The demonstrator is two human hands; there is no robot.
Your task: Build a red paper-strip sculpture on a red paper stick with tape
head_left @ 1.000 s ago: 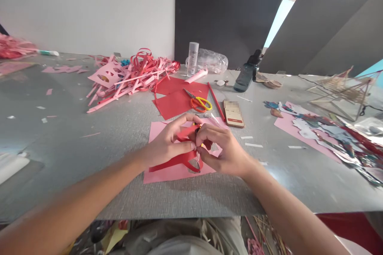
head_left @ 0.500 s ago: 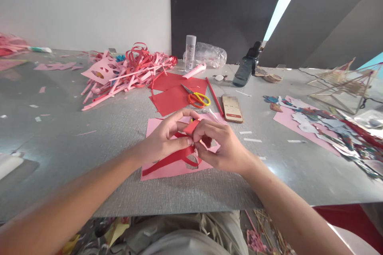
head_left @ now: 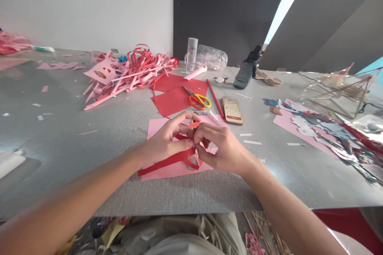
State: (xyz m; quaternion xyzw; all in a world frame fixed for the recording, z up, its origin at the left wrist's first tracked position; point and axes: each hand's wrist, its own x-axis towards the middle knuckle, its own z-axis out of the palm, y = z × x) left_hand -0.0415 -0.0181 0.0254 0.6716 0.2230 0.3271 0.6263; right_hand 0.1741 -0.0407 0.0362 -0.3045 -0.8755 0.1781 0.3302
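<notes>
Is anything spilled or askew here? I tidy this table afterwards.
Yes: a tangled heap of pink and red paper strips sprawls behind the red sheets, and small white paper scraps lie scattered on the grey table.

Behind: orange-and-yellow scissors point(head_left: 198, 99) lying on red paper sheets point(head_left: 176, 93), a phone point(head_left: 232, 110) just right of a red stick point(head_left: 214, 98), pink and red strips point(head_left: 131, 71) heaped further left.

Head camera, facing forward-down, close over table point(head_left: 89, 143).
</notes>
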